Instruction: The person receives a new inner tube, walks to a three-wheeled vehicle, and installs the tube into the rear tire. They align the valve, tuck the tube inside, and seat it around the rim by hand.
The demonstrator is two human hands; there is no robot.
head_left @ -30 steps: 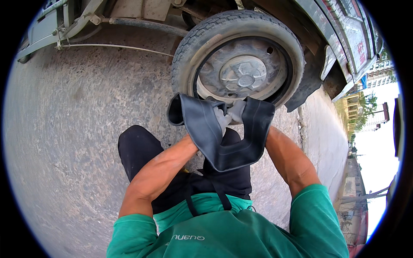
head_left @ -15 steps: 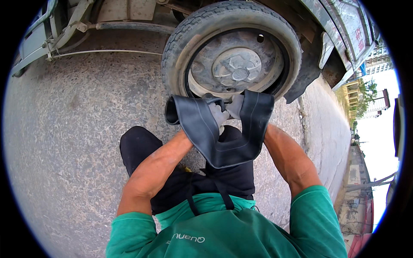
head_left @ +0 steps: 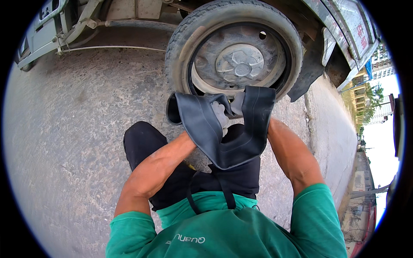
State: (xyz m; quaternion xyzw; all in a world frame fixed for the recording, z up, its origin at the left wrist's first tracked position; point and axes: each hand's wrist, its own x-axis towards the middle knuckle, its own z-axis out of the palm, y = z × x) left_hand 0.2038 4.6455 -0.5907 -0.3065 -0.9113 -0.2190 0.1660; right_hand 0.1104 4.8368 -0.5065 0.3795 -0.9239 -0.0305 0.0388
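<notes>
A flattened black rubber inner tube hangs in a bent loop between my arms, in front of the wheel's lower rim. My left hand, in a grey glove, is closed on the tube's inner edge, with a fold of rubber beside the fingers. Close by on the right, my right hand, also gloved in grey, is partly covered by the tube; it grips the rubber, though its fingertips are hidden. Just beyond both hands stands a dusty wheel with a worn tire and a steel rim, a dark gap showing between them.
The vehicle's metal frame spans the upper left, and a body panel overhangs at the upper right. A dark mud flap hangs beside the tire. Rough concrete ground lies around my bent knees.
My hands have drawn slightly apart, and the rubber fold between them has spread a little. The tube stays in both hands. The whole view has shifted slightly.
</notes>
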